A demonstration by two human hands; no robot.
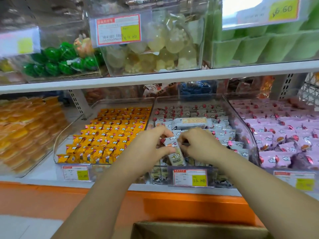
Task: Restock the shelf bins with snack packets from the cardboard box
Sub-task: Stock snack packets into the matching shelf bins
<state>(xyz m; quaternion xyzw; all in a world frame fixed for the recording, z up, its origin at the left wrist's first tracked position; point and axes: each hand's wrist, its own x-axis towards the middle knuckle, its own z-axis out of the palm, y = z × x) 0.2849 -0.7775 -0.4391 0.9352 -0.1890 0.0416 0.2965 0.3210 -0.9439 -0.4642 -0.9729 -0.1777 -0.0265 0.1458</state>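
The white foil snack packet (174, 150) stands tilted over the near end of the clear plastic middle bin (241, 121). My left hand (150, 147) pinches its left side, and the curled fingers of my right hand (200, 145) pinch its right edge. I should seat it upright in the near row, print facing out like its neighbours, without toppling them. The brown cardboard box (198, 230) sits below, nearest me.
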